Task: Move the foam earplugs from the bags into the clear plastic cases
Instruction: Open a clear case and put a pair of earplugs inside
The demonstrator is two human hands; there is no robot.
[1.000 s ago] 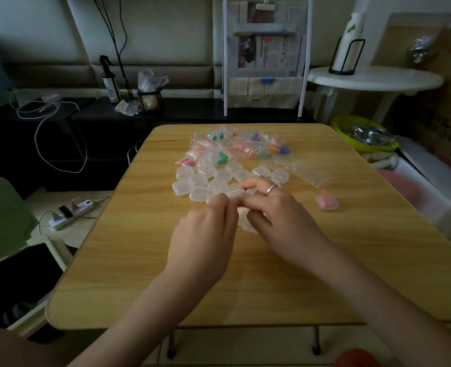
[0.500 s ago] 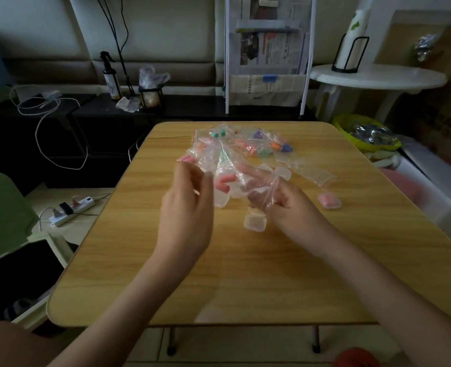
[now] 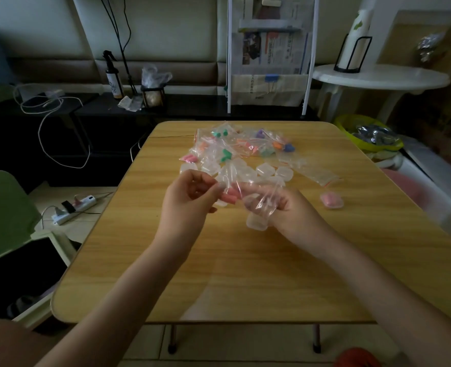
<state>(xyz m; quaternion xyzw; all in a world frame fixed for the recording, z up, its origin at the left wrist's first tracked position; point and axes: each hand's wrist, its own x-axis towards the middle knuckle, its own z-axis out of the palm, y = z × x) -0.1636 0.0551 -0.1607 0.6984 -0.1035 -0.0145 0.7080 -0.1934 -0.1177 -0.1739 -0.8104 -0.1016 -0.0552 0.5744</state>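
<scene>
Above the wooden table (image 3: 245, 260) both hands hold one small clear bag (image 3: 248, 193) with pink foam earplugs (image 3: 231, 197) inside. My left hand (image 3: 190, 200) pinches the bag's left edge. My right hand (image 3: 290, 210) grips its right side. Below the bag an open clear case (image 3: 256, 223) lies on the table, against my right hand. Behind the hands lie several empty clear cases (image 3: 265, 170) and a heap of bags with coloured earplugs (image 3: 245, 147). A shut case with pink earplugs (image 3: 331, 200) rests to the right.
Empty flat bags (image 3: 317, 173) lie right of the cases. A green chair (image 3: 4, 215) and a power strip (image 3: 73, 209) are on the left. A white round side table (image 3: 380, 78) and a yellow-green basin (image 3: 367, 136) stand to the right.
The hands rose from the table, where they worked at a case, lifting a bag with pink earplugs. The bag now stretches between both hands, a little lower than half a second ago.
</scene>
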